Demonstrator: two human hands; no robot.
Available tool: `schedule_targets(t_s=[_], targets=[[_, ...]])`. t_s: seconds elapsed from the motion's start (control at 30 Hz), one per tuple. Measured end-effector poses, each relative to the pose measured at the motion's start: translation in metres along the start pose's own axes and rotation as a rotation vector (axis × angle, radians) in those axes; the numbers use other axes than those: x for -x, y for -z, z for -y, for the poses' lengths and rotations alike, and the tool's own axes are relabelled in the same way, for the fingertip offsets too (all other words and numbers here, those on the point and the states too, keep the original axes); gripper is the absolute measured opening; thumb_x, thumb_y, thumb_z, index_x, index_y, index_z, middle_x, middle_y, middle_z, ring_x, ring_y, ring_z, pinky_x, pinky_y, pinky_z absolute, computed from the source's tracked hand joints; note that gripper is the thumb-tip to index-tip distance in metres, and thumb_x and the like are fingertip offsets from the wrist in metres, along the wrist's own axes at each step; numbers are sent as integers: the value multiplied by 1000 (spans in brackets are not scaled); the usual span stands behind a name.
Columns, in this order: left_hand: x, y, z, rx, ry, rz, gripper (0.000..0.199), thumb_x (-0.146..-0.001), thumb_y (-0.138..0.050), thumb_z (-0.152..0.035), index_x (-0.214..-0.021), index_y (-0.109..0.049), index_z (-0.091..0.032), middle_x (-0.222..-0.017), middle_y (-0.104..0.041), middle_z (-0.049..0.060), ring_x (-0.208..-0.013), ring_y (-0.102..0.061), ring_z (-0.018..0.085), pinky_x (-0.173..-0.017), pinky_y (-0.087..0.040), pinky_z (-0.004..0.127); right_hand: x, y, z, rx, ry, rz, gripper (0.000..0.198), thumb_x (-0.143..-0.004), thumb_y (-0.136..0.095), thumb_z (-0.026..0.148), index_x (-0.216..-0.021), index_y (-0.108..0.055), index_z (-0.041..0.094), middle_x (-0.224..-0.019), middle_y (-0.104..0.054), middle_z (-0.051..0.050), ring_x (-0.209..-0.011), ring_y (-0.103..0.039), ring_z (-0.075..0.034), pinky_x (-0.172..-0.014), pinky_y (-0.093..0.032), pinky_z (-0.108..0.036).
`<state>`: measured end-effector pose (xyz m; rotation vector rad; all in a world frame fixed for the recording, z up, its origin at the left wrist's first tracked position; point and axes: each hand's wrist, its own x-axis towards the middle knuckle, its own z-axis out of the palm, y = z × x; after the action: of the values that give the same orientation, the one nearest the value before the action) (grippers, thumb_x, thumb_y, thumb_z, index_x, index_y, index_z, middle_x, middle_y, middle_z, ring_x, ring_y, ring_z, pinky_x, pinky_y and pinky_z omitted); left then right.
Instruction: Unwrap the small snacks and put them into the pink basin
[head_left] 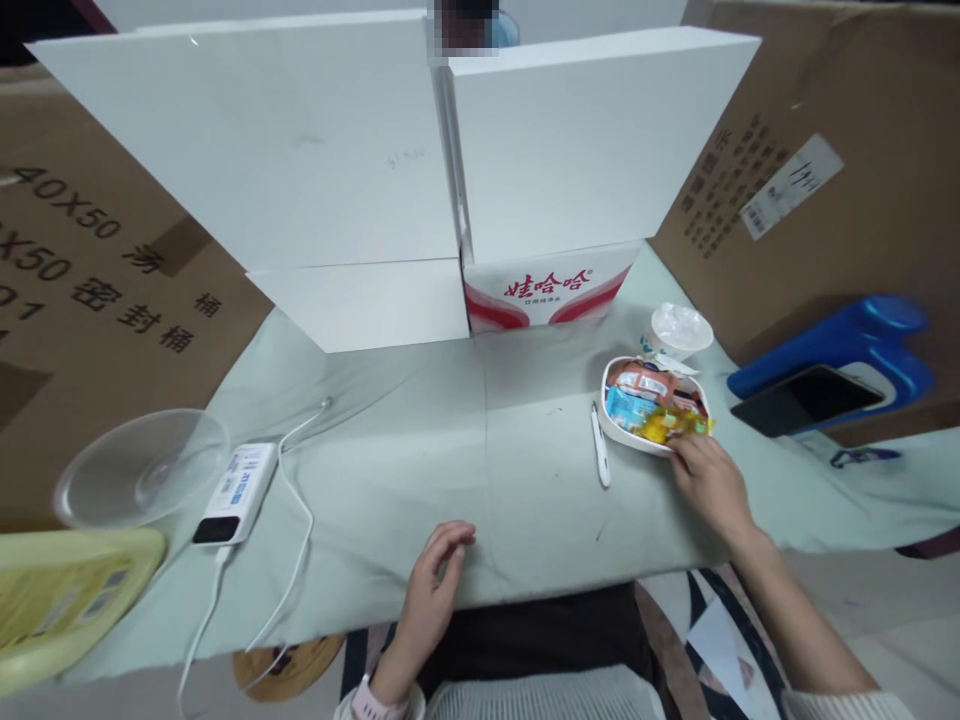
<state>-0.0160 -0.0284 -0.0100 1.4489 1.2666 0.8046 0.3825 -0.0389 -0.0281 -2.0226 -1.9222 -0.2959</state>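
Observation:
My left hand rests at the table's front edge, fingers loosely bent, thumb apart, holding nothing. Over on the right, my right hand is closed at the near right rim of a white bowl, fingertips over the edge and thumb outside. Inside the bowl lie several wrapped packets: a yellow packet next to my fingertips, a blue packet and a reddish-brown packet. Just left of the bowl is a slim white pen-like tool. My fingertips are partly hidden.
Behind the bowl stands a paper cup. A phone leans on a blue object at right. On the left are a white power bank with cable, a clear plastic lid and a yellow container. White boxes line the back.

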Motion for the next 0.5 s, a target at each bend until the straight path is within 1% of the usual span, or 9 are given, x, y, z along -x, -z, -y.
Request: schedule_targets(t_s=[0.1, 0.2, 0.27, 0.37, 0.43, 0.5], targets=[[-1, -2, 2, -11, 10, -13, 28, -81, -51, -40, -89, -67, -19, -96, -64, 9, -88, -61, 21, -84, -49, 35, 10, -2, -10, 108, -138, -43, 22, -83, -42, 23, -79, -63, 17, -81, -64, -11, -84, -51, -26, -74, -42, -39], [-1, -3, 3, -17, 23, -10, 31, -81, -51, -44, -89, -68, -19, -97, -64, 10, -89, -61, 21, -85, -49, 37, 1, -6, -19, 186, -283, -48, 25, -82, -40, 20, -82, -65, 16, -82, -63, -12, -86, -50, -27, -75, -42, -40], [-1, -2, 4, -28, 28, -8, 33, -80, -51, -46, -89, -68, -19, -96, -64, 10, -90, -61, 22, -86, -49, 37, -14, -9, -25, 205, -372, 5, 30, -83, -37, 19, -87, -66, 14, -87, -62, -14, -91, -49, -28, -77, -43, -39], [-2, 0, 5, -55, 36, -17, 35, -80, -52, -48, -89, -69, -20, -97, -65, 10, -93, -61, 23, -88, -48, 38, -48, -10, -38, 218, -478, 71, 34, -84, -34, 20, -94, -66, 12, -99, -59, -16, -99, -46, -29, -78, -43, -37], [-3, 1, 5, -62, 40, -25, 36, -79, -53, -50, -89, -69, -20, -98, -65, 10, -94, -61, 23, -88, -49, 38, -74, -10, -47, 228, -561, 95, 35, -85, -35, 22, -97, -66, 12, -106, -55, -18, -101, -47, -31, -75, -43, -38], [-4, 3, 5, -69, 50, -29, 37, -78, -53, -51, -89, -70, -20, -98, -65, 10, -95, -61, 24, -88, -49, 38, -98, -10, -55, 228, -635, 129, 37, -86, -34, 22, -103, -65, 11, -106, -54, -21, -99, -50, -32, -71, -43, -38]])
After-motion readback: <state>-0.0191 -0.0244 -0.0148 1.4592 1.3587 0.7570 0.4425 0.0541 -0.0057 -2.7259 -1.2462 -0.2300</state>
